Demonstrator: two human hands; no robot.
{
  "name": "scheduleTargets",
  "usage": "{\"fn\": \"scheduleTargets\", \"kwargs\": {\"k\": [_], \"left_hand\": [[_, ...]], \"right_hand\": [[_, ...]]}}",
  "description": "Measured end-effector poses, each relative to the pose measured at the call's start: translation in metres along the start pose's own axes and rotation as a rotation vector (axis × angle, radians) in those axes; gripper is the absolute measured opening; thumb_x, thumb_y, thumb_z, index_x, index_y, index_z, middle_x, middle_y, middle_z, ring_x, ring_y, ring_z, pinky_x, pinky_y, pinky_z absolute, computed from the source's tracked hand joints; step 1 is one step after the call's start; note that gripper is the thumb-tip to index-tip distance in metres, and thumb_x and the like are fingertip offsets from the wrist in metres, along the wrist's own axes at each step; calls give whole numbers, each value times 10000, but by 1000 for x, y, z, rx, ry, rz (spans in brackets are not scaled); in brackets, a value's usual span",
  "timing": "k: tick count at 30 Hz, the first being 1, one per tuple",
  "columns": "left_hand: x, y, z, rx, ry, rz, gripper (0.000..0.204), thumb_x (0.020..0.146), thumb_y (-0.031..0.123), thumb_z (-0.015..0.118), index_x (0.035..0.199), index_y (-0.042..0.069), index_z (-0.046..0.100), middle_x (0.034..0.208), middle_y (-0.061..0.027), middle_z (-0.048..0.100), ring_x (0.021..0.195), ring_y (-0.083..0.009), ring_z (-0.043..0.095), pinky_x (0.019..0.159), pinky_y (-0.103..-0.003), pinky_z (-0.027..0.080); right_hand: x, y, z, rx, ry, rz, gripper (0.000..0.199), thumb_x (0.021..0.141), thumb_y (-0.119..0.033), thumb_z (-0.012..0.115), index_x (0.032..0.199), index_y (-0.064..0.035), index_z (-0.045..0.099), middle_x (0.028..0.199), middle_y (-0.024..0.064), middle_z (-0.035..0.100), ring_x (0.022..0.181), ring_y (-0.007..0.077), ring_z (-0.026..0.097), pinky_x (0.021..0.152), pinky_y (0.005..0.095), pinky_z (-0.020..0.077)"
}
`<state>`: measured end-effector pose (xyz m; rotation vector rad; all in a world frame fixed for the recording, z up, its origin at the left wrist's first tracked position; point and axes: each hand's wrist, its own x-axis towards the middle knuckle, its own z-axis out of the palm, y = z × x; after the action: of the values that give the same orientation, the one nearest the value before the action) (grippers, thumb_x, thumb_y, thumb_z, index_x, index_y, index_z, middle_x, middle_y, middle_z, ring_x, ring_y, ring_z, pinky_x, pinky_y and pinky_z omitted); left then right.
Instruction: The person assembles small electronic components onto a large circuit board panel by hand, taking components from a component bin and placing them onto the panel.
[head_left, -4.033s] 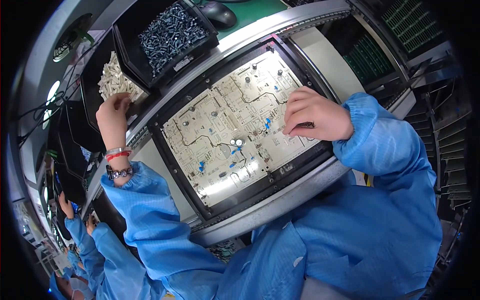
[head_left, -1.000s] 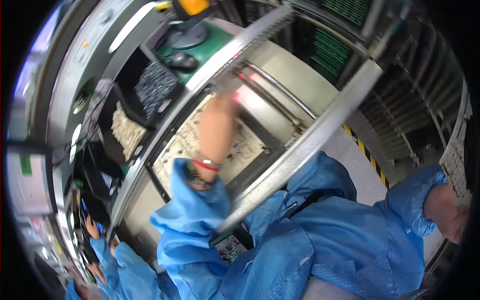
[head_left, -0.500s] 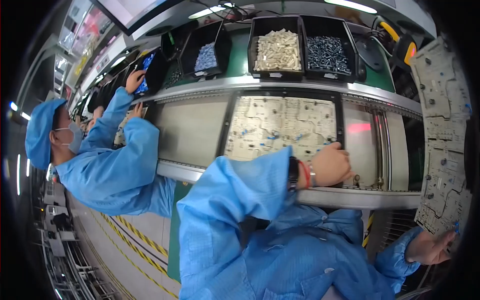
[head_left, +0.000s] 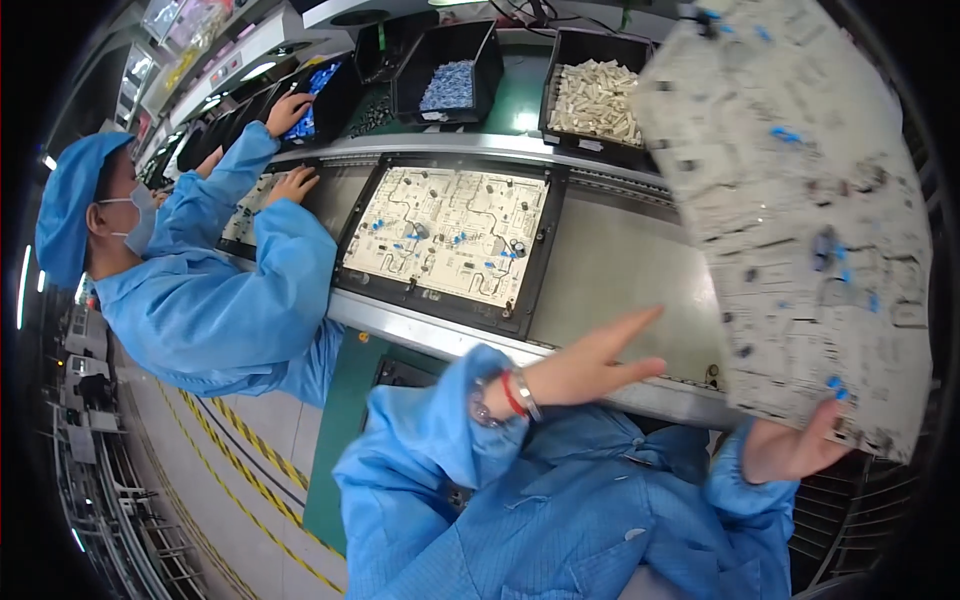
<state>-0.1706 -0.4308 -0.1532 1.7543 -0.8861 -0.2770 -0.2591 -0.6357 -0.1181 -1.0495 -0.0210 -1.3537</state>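
My right hand point(head_left: 800, 445) grips the lower edge of a large pale circuit board point(head_left: 790, 240), thumb on its face. The board is raised and tilted up at the right, with blue and black parts on it. My left hand point(head_left: 595, 365), a red band and bracelet at the wrist, hovers over the conveyor's near rail with fingers stretched out, holding nothing. Left of it, a second populated circuit board point(head_left: 450, 230) lies flat in a black frame point(head_left: 525, 290) on the conveyor point(head_left: 625, 255).
Black bins along the back hold cream connectors point(head_left: 595, 100), light-blue parts point(head_left: 447, 86) and blue parts point(head_left: 318, 85). At the left a co-worker in a blue smock point(head_left: 230, 290) reaches to a bin and a further board. A metal rail point(head_left: 440, 320) edges the conveyor.
My left hand has left the framed board's edge and opened out. The framed board now sits further left in view. The board in my right hand has swung inward over the conveyor.
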Motion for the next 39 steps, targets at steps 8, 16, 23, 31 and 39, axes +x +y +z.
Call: {"fn": "scheduleTargets", "kwargs": {"k": [8, 16, 23, 31, 39], "left_hand": [[8, 9, 15, -1395, 265, -143, 397, 935, 198, 499, 1282, 28, 410, 1240, -74, 529, 1102, -153, 515, 920, -304, 420], [-33, 31, -85, -752, 528, -78, 301, 885, 150, 565, 1129, -24, 536, 1043, -77, 632, 894, -110, 594, 795, -242, 462], [-102, 60, -111, -299, 403, -358, 239, 840, 132, 609, 1014, -32, 585, 880, -55, 650, 763, -90, 578, 685, -230, 458], [-191, 81, -124, -134, 458, -366, 352, 841, 73, 614, 1165, 9, 493, 964, -60, 626, 866, -105, 579, 769, -251, 464], [-356, -73, -100, 800, 774, -1063, 247, 837, 230, 580, 909, 7, 659, 880, -207, 639, 841, -372, 608, 744, -413, 476]], "right_hand": [[-15, 3, 3, -618, -1037, -284, 619, 893, -439, 414, 1400, -110, 280, 1424, 143, 304, 1288, 337, 309, 1060, 486, 242], [41, 34, 1, -239, -719, 286, 565, 916, -316, 462, 1350, 15, 316, 1334, 203, 393, 1242, 342, 389, 1001, 423, 356], [84, 55, 35, 355, -1038, 937, 774, 888, -468, 447, 1384, 67, 190, 1372, 179, 355, 1236, 268, 412, 1009, 356, 352], [-16, 50, 28, -189, -1136, 929, 643, 746, -59, 707, 1290, 45, 382, 1187, 113, 539, 1045, 167, 538, 912, 268, 404], [30, 61, 3, -121, -851, 991, 384, 910, -115, 525, 1263, 0, 428, 1196, 84, 536, 1075, 155, 526, 914, 273, 412]]}}
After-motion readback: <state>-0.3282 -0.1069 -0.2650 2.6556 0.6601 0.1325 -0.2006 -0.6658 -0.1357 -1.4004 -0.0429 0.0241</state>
